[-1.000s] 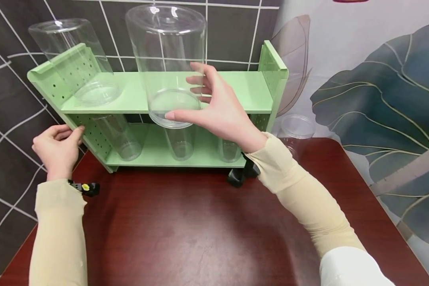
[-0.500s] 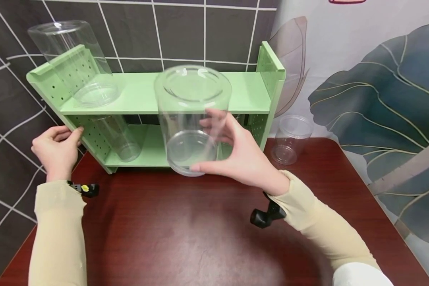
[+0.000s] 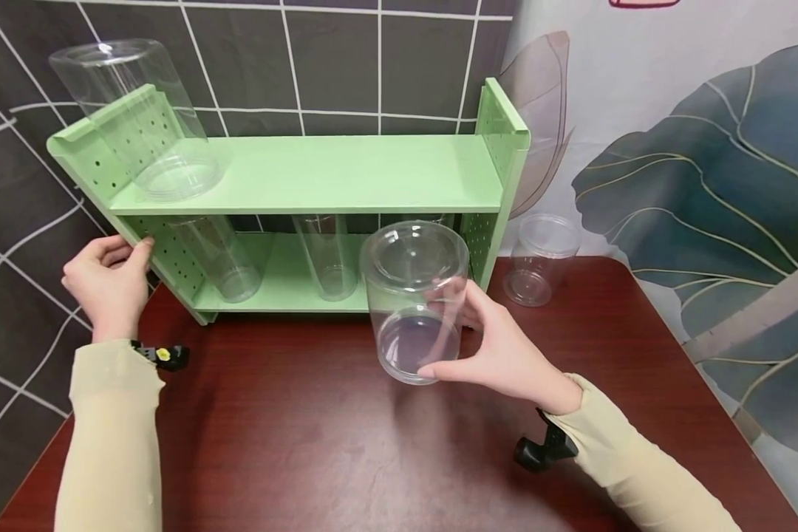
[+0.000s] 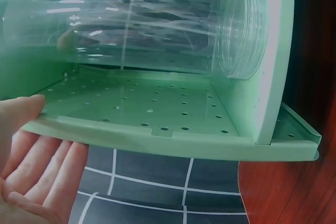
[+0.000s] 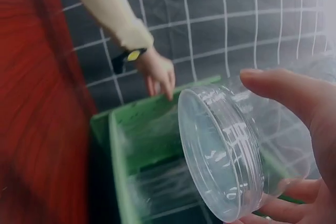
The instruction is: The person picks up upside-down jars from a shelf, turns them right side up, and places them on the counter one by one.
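My right hand [image 3: 502,355] grips a clear plastic jar [image 3: 399,255] by its lower part, thumb in front and fingers round the far side. The jar hangs over the table just before the shelf's right half. Its ridged round end [image 5: 218,156] points down, as the right wrist view shows. At the left, my left hand [image 3: 109,284] pinches the front edge of the green two-tier shelf's [image 3: 346,174] side panel. In the left wrist view, the thumb lies inside that perforated panel [image 4: 168,100] and the fingers [image 4: 65,182] are outside.
A tall clear jar [image 3: 136,111] stands on the top tier's left end. Narrower clear jars [image 3: 222,270] stand on the lower tier; the right one is mostly hidden. Another lidded jar [image 3: 539,255] is on the dark red table [image 3: 292,428], right of the shelf. Tiled wall behind.
My right hand has carried the jar down from before the top tier, then rightward and toward me over the table. My left hand has stayed on the shelf's side panel.
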`<state>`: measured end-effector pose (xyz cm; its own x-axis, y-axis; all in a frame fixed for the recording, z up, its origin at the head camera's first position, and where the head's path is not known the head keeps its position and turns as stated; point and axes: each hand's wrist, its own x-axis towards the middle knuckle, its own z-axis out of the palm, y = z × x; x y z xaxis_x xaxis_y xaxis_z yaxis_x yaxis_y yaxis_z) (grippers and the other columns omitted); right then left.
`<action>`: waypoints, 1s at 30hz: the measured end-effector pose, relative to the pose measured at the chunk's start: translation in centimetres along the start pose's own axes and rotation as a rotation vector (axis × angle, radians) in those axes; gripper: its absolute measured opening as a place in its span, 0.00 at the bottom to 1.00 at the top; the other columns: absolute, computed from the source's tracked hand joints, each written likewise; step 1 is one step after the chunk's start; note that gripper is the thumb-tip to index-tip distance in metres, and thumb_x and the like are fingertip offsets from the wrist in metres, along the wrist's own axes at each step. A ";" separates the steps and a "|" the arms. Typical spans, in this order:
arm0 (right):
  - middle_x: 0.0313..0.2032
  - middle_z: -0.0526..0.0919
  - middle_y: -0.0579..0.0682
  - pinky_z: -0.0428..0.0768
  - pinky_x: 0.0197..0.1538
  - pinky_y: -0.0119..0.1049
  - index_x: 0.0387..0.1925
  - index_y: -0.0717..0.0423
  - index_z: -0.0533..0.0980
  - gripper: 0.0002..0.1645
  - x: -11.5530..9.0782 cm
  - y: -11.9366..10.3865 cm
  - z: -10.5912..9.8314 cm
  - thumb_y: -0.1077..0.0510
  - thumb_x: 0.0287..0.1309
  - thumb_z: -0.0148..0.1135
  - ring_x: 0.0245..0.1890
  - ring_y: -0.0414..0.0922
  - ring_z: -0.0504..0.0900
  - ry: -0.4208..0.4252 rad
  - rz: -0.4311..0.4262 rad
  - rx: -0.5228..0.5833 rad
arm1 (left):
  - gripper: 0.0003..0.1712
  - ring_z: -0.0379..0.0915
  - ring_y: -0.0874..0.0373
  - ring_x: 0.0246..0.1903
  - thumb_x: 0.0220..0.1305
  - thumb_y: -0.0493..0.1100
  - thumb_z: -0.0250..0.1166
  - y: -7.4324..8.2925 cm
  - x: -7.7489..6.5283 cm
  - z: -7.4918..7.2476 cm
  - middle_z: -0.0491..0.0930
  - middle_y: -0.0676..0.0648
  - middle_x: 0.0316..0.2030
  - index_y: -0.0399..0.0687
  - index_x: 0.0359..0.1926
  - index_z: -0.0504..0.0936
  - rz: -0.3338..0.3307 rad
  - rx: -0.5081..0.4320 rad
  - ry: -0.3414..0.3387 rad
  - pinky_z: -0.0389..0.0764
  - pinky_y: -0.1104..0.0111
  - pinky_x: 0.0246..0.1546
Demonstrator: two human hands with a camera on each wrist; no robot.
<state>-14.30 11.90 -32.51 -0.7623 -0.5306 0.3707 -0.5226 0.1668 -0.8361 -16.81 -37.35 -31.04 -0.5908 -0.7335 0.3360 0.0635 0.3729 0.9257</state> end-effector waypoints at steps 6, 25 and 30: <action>0.61 0.77 0.41 0.75 0.63 0.40 0.57 0.47 0.71 0.43 -1.6 2.3 -0.6 0.52 0.41 0.87 0.58 0.41 0.80 -0.003 0.075 -0.037 | 0.22 0.78 0.76 0.29 0.58 0.47 0.76 0.2 -0.3 -0.2 0.82 0.66 0.32 0.57 0.54 0.83 -0.059 0.050 -0.001 0.76 0.83 0.35; 0.59 0.79 0.44 0.75 0.57 0.32 0.68 0.47 0.71 0.54 -2.9 4.4 -1.8 0.47 0.38 0.87 0.53 0.42 0.79 0.022 0.145 -0.180 | 0.40 0.68 0.55 0.65 0.55 0.32 0.77 7.1 -13.2 3.3 0.74 0.42 0.63 0.34 0.67 0.69 0.432 -0.138 -0.022 0.62 0.66 0.69; 0.59 0.79 0.40 0.75 0.54 0.31 0.65 0.44 0.73 0.51 -2.7 4.4 -2.0 0.43 0.38 0.87 0.52 0.40 0.78 0.014 0.145 -0.216 | 0.47 0.67 0.52 0.66 0.48 0.36 0.81 6.9 -16.6 5.4 0.75 0.45 0.65 0.35 0.68 0.70 0.603 -0.146 -0.284 0.63 0.59 0.70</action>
<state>-15.29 15.72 -36.41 -0.8396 -0.4769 0.2601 -0.4759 0.4149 -0.7755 -10.93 -19.50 -31.14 -0.6047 -0.2368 0.7605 0.5441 0.5745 0.6115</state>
